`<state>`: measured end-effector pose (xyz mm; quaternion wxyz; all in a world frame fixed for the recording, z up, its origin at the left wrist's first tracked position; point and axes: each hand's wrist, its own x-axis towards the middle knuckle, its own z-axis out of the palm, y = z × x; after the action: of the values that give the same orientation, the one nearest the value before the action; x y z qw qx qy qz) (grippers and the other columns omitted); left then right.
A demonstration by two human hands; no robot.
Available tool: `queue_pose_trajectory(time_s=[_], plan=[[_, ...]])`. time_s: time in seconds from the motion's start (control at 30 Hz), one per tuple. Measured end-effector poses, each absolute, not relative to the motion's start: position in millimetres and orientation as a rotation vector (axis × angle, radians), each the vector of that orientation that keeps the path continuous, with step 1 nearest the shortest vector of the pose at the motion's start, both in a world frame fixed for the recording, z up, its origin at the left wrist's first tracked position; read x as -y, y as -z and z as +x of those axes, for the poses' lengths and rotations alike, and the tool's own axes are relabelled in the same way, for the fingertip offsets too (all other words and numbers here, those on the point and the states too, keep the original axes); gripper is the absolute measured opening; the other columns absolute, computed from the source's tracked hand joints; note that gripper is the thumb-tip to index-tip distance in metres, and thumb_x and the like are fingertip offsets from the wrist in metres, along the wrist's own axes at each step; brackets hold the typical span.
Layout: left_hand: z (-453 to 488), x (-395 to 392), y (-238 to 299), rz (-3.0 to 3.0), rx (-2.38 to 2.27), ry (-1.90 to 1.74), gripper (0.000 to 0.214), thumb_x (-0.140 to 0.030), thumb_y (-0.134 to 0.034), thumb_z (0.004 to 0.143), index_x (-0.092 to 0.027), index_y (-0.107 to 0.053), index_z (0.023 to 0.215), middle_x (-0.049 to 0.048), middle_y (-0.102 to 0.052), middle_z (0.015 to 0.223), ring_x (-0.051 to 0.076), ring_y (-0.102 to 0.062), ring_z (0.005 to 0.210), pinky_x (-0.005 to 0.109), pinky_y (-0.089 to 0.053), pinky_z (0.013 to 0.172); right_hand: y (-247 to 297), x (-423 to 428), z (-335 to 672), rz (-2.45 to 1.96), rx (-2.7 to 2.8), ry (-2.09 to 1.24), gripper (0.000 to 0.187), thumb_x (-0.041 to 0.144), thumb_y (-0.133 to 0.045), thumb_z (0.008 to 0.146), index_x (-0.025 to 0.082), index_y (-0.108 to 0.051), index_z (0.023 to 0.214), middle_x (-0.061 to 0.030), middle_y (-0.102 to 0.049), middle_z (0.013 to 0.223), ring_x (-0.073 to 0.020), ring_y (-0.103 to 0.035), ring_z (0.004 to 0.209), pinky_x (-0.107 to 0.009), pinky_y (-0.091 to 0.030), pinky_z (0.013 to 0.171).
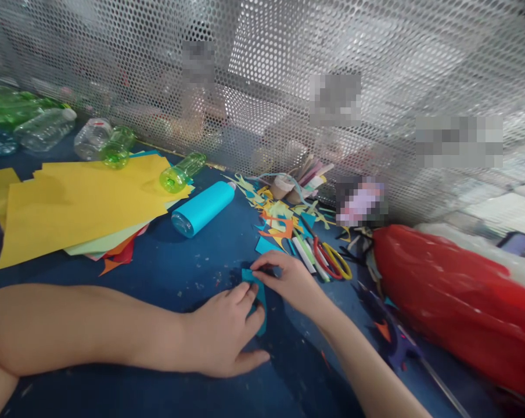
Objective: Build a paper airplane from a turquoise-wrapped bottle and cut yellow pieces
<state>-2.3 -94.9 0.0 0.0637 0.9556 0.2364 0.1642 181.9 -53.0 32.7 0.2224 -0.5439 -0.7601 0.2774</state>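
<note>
A small strip of blue paper (261, 316) lies on the dark blue table surface in front of me. My left hand (227, 331) rests palm down over it, its fingers lying on the strip and its thumb stretched out to the side. At the strip's upper end, the thumb and index finger of my right hand (286, 281) pinch its edge. Just beyond my left hand a bottle wrapped in blue paper (208, 206) lies on its side. Red-handled and yellow-handled scissors (332, 260) lie past my right hand, beside paper scraps (280, 223).
Yellow paper sheets (83, 197) are stacked at the left. Plastic bottles (47, 129) stand along the perforated metal screen (262, 93). A purple glue gun (404, 348) and a red plastic bag (458, 296) lie at the right. People are visible behind the screen.
</note>
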Motion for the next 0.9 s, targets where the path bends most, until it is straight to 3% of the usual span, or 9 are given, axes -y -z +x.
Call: queue_pose_trajectory(time_s=[0.9], plan=[[-2,95,-2,2.893,-0.718,-0.479,0.057,-0.052,-0.036,0.086,-0.006,-0.053,0.116,0.0246,-0.051,0.123,0.036,-0.046,0.114,0.043,-0.043,0.089,-22,52,182,-1.515,2.057,-0.730,0.006,0.017,-0.064,0.072,0.022,-0.067,0.071,-0.0013,-0.064,0.076,-0.0161,-0.060,0.076,-0.027,-0.046,0.067]])
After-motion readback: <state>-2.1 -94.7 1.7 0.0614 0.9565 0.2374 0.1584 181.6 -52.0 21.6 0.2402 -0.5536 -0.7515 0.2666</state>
